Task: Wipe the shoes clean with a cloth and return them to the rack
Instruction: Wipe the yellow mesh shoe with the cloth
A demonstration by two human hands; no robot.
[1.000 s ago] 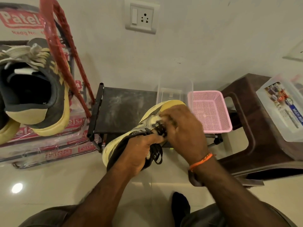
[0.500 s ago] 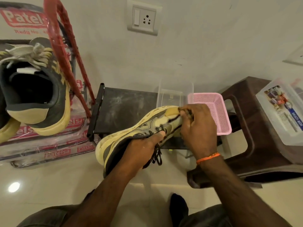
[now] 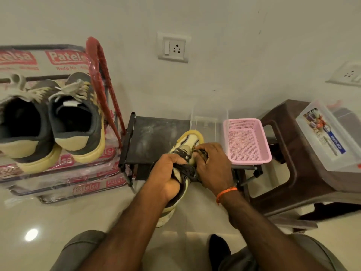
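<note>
While gripped above floor (image 3: 58, 222) by left hand (image 3: 168, 173), fingers curled: one shoe (image 3: 190, 141); right hand (image 3: 213, 163) pinching cloth (image 3: 201, 152). Two shoes (image 3: 74, 122) racked left. One basket (image 3: 247, 141), one stool (image 3: 289, 153), two sockets (image 3: 173, 48).

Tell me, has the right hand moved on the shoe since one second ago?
Yes. The right hand has slid slightly from the laces toward the toe of the yellow shoe, closer to the pink basket, then come partly back.
</note>
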